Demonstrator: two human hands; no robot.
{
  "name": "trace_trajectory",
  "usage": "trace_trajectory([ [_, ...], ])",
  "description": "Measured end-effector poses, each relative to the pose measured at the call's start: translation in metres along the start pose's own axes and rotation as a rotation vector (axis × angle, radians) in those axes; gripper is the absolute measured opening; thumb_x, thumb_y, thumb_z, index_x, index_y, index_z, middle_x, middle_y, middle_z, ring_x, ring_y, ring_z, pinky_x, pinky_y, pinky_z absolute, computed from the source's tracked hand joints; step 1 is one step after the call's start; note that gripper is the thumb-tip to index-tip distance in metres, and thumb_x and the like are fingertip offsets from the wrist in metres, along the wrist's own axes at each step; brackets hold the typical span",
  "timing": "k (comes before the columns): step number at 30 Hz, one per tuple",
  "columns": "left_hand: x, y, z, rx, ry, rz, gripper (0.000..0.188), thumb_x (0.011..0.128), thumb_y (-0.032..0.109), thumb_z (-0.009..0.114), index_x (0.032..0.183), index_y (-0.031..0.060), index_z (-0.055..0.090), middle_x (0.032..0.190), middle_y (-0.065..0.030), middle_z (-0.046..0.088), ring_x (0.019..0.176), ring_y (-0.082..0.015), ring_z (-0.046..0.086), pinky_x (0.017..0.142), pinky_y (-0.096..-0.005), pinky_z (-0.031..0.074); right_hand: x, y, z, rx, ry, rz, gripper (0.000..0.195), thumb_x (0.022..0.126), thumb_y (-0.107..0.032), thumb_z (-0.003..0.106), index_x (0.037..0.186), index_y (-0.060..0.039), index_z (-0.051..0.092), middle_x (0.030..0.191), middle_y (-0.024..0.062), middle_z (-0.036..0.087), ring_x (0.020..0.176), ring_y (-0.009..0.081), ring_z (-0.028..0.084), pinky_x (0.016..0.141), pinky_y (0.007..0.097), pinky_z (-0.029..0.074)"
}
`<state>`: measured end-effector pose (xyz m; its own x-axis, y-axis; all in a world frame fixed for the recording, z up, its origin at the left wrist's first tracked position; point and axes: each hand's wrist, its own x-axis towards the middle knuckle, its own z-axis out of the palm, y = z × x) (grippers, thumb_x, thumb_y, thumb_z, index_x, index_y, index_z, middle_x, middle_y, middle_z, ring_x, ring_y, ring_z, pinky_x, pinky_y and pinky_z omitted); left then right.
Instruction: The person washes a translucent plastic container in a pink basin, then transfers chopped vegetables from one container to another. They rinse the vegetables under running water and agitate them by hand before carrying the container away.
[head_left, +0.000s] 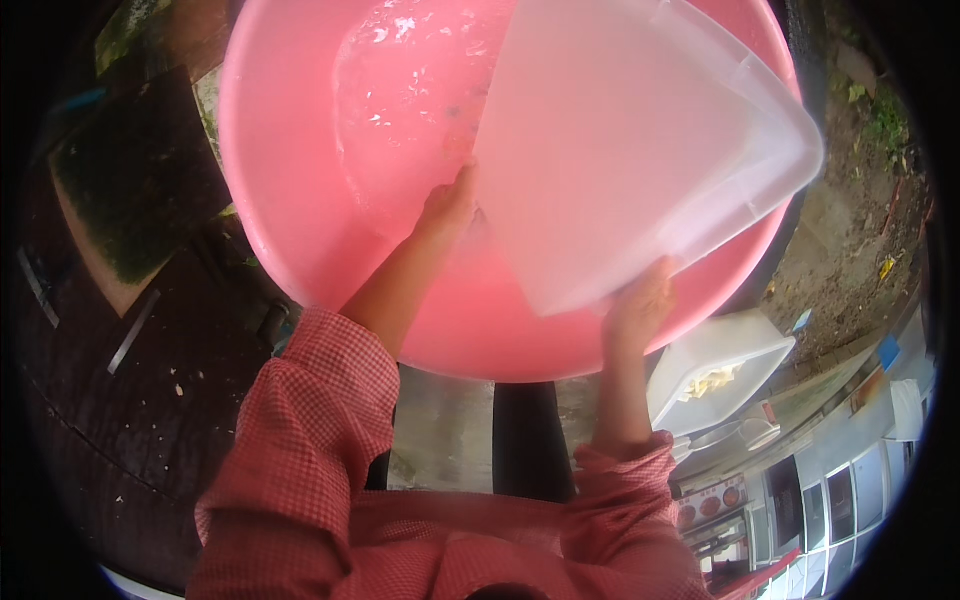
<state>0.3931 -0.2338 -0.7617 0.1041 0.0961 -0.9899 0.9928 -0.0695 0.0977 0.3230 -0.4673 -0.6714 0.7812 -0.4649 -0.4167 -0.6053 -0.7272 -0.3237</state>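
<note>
A large pink plastic basin (277, 135) with water in it fills the upper middle. Over its right side a translucent white plastic tub (600, 142) is held tilted, with part of its rim reaching past the basin's edge. My left hand (452, 196) is at the tub's left side, its fingers partly hidden behind the plastic. The tub's lower right edge, near the rim, is in the grip of my right hand (643, 296). What lies inside or beneath the tub cannot be told.
A white container (776, 352) holding pale yellowish pieces stands at the lower right of the basin. Dark wet boards (142, 420) lie on the left, with a mossy panel (127, 172) above. Bare soil (832, 240) is on the right, and a building's windows show at lower right.
</note>
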Motion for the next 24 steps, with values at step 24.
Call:
trace_trajectory([
  [24,-0.007,-0.044,-0.079,1.112,0.138,0.757,0.024,0.084,0.018,0.051,0.102,0.0046,0.059,0.096,-0.0146,0.062,0.091,-0.0307,0.059,0.079,-0.0410,0.046,0.053,-0.040,0.115,-0.532,-0.406,-0.463,0.061,0.071,-0.011,0.055,0.130,-0.0201,0.044,0.123,0.0107,0.052,0.102,0.0298,0.055,0.082,0.0497,0.042],
])
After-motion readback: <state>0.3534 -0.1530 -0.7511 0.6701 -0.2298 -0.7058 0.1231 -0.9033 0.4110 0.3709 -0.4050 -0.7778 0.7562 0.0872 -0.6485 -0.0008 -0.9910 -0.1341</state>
